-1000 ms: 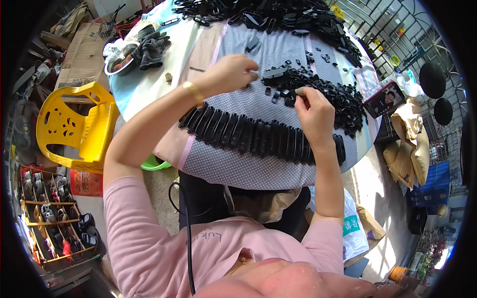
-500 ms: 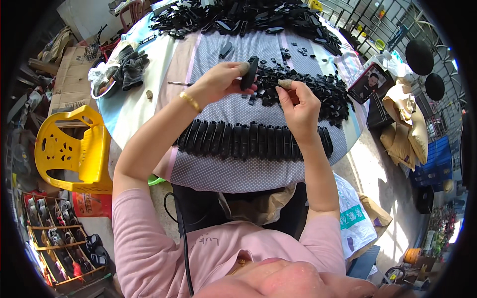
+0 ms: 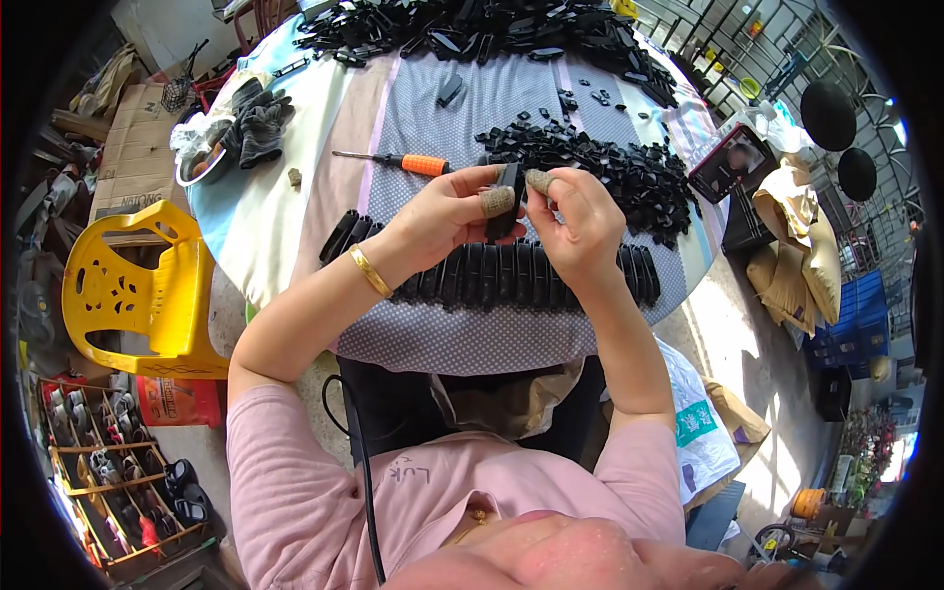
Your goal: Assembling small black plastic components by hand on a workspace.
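Note:
My left hand (image 3: 457, 211) grips a long black plastic part (image 3: 519, 189) upright above the table, a tan cover on its thumb. My right hand (image 3: 582, 224) is closed in a pinch against the part's right side, a tan cover on a fingertip. Whatever lies between those fingertips is too small to make out. Below both hands runs a row of similar black parts (image 3: 506, 277), standing side by side. Just beyond the hands spreads a heap of small black pieces (image 3: 629, 175). An orange-handled screwdriver (image 3: 425, 164) lies to the left of them.
Long black pieces (image 3: 492, 34) are piled along the table's far side. Dark gloves (image 3: 262, 128) lie at the far left beside a white bowl (image 3: 187, 179). A phone (image 3: 733, 162) stands at the right edge. A yellow chair (image 3: 147, 290) is left of the table (image 3: 462, 344).
Both hands have come nearer to me, and the right hand has moved from the small pieces up against the held part. The screwdriver's orange handle, hidden before, now shows.

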A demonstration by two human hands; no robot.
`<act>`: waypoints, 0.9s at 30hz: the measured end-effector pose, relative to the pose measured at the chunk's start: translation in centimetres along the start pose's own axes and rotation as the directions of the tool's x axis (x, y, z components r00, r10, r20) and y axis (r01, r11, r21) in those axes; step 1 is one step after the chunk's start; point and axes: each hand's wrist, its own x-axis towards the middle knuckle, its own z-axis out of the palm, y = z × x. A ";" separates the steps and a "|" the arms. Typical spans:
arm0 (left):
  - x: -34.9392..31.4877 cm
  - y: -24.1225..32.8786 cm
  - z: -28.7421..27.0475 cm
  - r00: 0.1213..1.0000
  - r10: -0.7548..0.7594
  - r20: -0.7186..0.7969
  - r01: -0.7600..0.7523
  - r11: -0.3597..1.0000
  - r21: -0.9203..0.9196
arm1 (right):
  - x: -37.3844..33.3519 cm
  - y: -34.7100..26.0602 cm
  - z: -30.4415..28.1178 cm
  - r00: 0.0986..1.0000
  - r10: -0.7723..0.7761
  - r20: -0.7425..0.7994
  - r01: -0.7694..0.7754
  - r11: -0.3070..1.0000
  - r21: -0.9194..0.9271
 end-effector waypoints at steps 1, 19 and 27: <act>0.1 -0.2 -0.1 1.000 0.024 -0.006 -0.024 0.999 0.031 | 0.0 0.0 0.0 1.000 -0.011 0.008 0.011 1.000 -0.028; -0.7 0.1 -0.4 0.990 0.127 -0.054 -0.110 0.963 0.244 | 0.1 -0.8 0.2 0.961 0.003 0.277 -0.047 0.987 0.154; -3.8 7.1 -3.4 0.928 0.319 -0.193 0.020 0.474 0.880 | 0.0 2.6 -1.3 0.960 0.225 0.166 -0.247 0.961 0.123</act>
